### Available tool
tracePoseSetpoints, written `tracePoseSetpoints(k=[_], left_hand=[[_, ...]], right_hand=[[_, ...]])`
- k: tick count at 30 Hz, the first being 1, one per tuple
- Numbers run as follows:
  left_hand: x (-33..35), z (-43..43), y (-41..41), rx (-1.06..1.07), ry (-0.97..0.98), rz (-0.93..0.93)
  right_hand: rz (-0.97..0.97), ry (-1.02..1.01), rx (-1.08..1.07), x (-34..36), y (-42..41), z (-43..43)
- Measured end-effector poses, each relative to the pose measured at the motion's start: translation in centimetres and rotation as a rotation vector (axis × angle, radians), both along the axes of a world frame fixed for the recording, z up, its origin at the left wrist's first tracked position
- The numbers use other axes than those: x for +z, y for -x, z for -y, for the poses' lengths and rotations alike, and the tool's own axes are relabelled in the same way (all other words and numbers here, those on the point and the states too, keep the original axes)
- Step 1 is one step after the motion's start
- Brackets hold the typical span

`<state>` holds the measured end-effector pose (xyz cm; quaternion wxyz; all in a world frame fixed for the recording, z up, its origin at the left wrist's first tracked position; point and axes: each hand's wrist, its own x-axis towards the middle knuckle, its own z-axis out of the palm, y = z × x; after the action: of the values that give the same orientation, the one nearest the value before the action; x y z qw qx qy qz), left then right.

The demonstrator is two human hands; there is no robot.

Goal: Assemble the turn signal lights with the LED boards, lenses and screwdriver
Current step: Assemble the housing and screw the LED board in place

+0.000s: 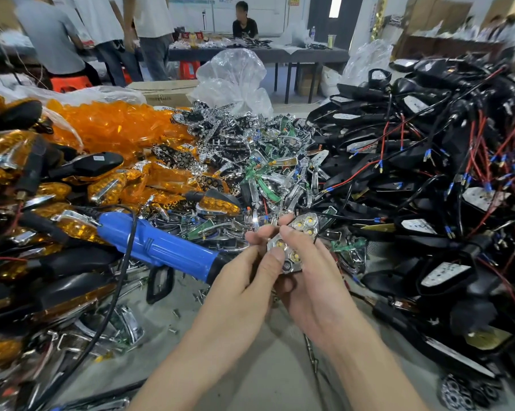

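Both my hands meet at the middle of the view around a chrome reflector piece point(294, 246) with several yellow LED cups. My left hand point(244, 280) pinches its left edge with thumb and fingers, and also seems to hold a small clear part at the fingertips. My right hand point(312, 280) cradles the reflector from below and the right, thumb on top. A blue electric screwdriver point(161, 247) lies on the table just left of my hands, its black cord looping down.
Amber lenses point(117, 126) are heaped at the left, assembled amber lights point(19, 179) nearer me. Chrome reflectors and green LED boards point(250, 161) pile in the middle. Black housings with red and black wires point(428, 173) fill the right. Loose screws point(176, 314) dot the grey table. People work behind.
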<state>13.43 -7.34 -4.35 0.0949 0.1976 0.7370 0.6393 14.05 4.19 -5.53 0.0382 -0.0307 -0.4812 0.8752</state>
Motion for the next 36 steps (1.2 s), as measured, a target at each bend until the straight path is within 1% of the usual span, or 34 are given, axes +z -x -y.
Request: tracePoseSetpoints(k=[6,10,12,15,21,23,28,31,34,36], left_hand=[[0.1,0.1,0.1,0.008,-0.025,-0.002],[-0.2,-0.1,0.1,0.020,-0.013,-0.017],[-0.4,0.0,0.1,0.009,0.005,0.028],[-0.4,0.2,0.3,0.021,-0.035,0.151],[-0.6,0.3,0.3,0.025,-0.068,0.202],[-0.5,0.1,0.4,-0.005,-0.090,0.204],[-0.7,0.1,0.6,-0.053,-0.069,0.219],[-0.9,0.2,0.7,-0.030,-0.079,0.254],[-1.5,0.1,0.9,0.024,-0.006,0.245],[-1.8,0.1,1.1,0.051,0.036,0.203]], right_hand=[[-0.040,0.032,0.012,0.1,0.0,0.1],[-0.026,0.083,-0.016,-0.1,0.2,0.1],[-0.020,0.086,-0.012,-0.2,0.2,0.0],[0.029,0.026,-0.023,0.0,0.3,0.1],[0.130,0.000,-0.113,-0.2,0.5,0.3],[0.112,-0.009,-0.097,-0.3,0.5,0.2],[0.041,-0.058,-0.023,-0.3,0.2,0.2],[0.031,-0.076,-0.022,-0.7,0.3,0.4],[0.020,-0.116,-0.007,-0.9,0.3,0.8],[-0.007,-0.141,-0.007,-1.2,0.4,1.1]])
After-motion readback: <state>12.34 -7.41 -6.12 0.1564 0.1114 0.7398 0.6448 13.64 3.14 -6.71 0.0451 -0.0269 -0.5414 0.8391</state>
